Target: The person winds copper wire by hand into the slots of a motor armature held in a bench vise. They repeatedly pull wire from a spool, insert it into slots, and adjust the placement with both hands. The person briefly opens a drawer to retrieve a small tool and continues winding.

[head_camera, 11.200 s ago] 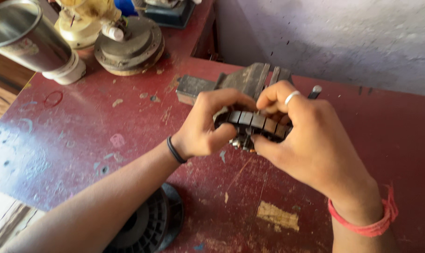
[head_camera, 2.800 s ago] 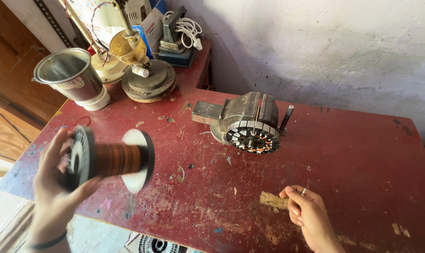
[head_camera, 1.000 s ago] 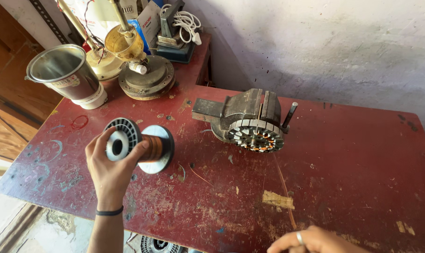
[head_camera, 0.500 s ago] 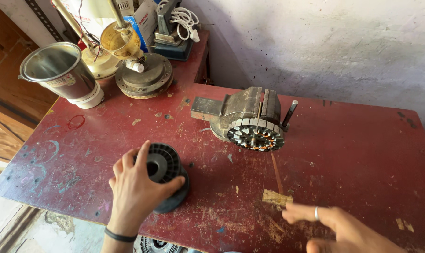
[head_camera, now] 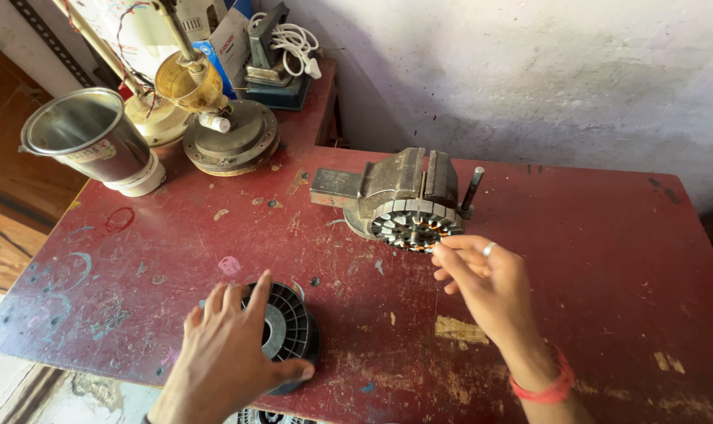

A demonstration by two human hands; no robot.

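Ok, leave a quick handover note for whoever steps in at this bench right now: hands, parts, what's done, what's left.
Left hand: resting flat on the black plastic wire spool, which stands on end on the red worktable.
Right hand: fingers pinched, empty as far as can be seen, just in front of the round metal stator core.
Done: stator clamped in the grey bench vise; spool set down.
Left: no wire visibly leads from spool to stator.

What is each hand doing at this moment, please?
Left hand: open, fingers spread, resting on the black spool on the table.
Right hand: holding nothing visible, fingertips pinched by the stator in the vise.
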